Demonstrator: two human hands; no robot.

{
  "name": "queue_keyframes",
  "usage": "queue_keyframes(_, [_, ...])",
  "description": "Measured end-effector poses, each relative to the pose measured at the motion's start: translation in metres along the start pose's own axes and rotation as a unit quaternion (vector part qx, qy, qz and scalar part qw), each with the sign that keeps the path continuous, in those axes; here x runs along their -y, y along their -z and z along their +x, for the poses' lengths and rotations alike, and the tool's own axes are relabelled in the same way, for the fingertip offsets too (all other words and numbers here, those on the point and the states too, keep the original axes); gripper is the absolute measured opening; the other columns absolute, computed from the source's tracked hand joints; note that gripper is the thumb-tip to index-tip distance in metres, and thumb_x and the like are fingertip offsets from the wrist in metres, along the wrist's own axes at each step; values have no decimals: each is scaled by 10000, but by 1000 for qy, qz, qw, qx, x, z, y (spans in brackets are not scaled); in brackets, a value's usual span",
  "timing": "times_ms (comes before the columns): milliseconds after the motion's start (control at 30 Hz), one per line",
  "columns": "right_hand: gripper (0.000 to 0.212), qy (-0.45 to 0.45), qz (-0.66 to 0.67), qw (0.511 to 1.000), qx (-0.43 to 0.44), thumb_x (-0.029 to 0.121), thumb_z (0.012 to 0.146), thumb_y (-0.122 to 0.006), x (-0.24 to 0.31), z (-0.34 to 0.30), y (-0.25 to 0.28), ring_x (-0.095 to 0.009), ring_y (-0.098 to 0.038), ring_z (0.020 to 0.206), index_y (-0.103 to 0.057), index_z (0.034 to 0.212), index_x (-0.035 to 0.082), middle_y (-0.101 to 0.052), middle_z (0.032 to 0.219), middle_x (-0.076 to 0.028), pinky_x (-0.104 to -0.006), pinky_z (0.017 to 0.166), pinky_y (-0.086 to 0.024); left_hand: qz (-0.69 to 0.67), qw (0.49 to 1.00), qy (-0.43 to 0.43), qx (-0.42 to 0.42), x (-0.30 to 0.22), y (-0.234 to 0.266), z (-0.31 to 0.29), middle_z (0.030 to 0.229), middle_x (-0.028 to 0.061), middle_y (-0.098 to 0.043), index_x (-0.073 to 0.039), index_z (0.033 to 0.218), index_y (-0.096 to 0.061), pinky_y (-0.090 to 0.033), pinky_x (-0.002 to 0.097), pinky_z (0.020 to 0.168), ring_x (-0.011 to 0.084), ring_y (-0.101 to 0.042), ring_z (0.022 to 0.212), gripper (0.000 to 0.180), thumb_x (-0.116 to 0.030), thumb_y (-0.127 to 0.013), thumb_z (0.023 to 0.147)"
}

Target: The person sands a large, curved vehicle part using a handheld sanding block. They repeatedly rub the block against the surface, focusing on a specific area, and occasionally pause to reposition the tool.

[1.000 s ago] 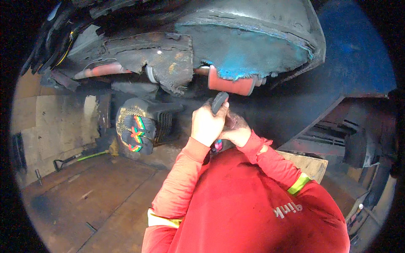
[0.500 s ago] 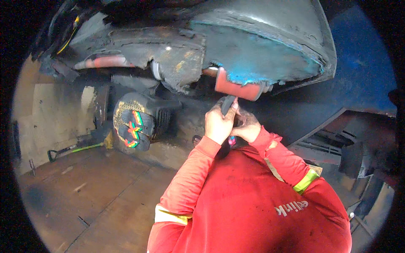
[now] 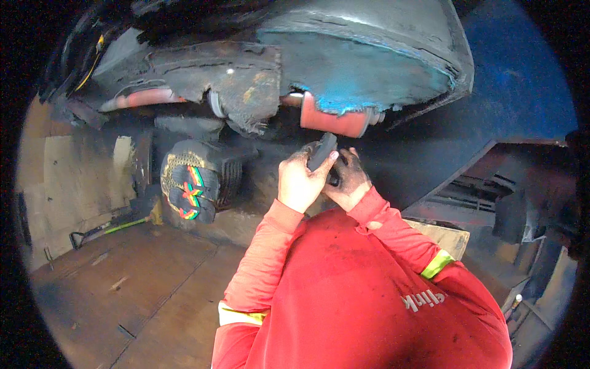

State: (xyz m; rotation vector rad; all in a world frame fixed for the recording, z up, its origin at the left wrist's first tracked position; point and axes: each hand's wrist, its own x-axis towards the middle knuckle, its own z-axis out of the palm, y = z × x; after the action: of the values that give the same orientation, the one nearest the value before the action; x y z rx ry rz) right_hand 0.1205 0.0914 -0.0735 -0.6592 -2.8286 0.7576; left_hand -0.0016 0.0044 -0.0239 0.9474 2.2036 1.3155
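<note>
My left hand (image 3: 300, 182) is closed around a dark sandal sole (image 3: 322, 152), its thumb pressed along the side. My right hand (image 3: 351, 179), blackened with dust, curls round the lower part of the same sole, where a dark loop shows between the hands. Just above is a red sanding drum (image 3: 334, 117) on the machine. The sole's upper tip lies close under the drum; I cannot tell whether they touch. Over the drum hangs a dusty grey hood (image 3: 369, 67) with ragged blue-coated edges.
To the left, a pair of dark sandals with striped straps (image 3: 192, 192) rests on a dusty ribbed motor housing (image 3: 228, 178). A second red roller (image 3: 147, 98) sits further left under the hood. A green-handled tool (image 3: 126, 225) lies by the wall on the brown floor (image 3: 141, 289).
The machine has shifted left and slightly up in view. My hands have turned the sole, so more of its dark face shows. The small pink and blue patch below my hands is out of sight.
</note>
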Motion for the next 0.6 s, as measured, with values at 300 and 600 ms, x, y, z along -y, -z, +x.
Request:
queue_keyframes(300, [877, -71, 345, 927, 129, 522, 709, -815, -13, 9, 7, -364, -610, 1149, -506, 1412, 98, -605, 1271, -206, -422, 984, -492, 188, 982, -19, 31, 18, -9, 18, 791, 162, -711, -97, 974, -763, -511, 394, 565, 306, -704, 671, 348, -428, -689, 896])
queue_keyframes(600, [576, -86, 71, 981, 156, 441, 833, -676, -12, 3, 26, -497, -562, 1108, -532, 1374, 306, -499, 1293, -287, -538, 957, -467, -31, 999, 15, -21, -5, -7, 0, 650, 192, -645, 9, 813, -674, -503, 396, 544, 342, -664, 584, 352, -330, -748, 873])
